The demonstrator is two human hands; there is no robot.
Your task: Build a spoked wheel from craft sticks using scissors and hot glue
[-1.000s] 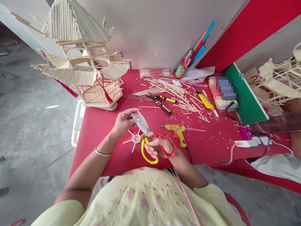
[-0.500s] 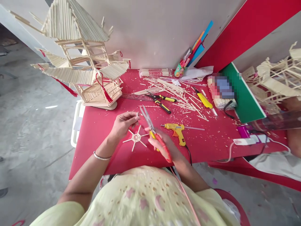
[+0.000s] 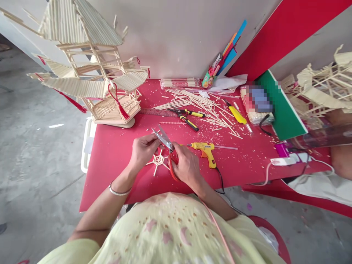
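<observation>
My right hand [image 3: 187, 163] is closed round a pair of scissors [image 3: 172, 169] with red handles. Their blades are parted and reach across to the fingertips of my left hand [image 3: 143, 149]. That hand pinches a short wooden stick, mostly hidden by the fingers and the blades. Just below both hands, a small six-spoked stick frame [image 3: 158, 160] with a hexagonal centre lies flat on the red table [image 3: 110, 165]. Right of my right hand rests a yellow glue gun [image 3: 205, 149] with a clear glue stick in its back.
A stick pagoda [image 3: 90, 80] with red tassels stands at the back left. Loose sticks [image 3: 198, 102], cutting pliers [image 3: 187, 116], a yellow knife [image 3: 237, 114] and a pen cup [image 3: 208, 79] lie or stand behind. A power strip [image 3: 288, 160] sits right, near another person's arm [image 3: 339, 146].
My right hand has turned over and brought the scissors left, so the blades now meet my left fingertips. The left hand still pinches in about the same place.
</observation>
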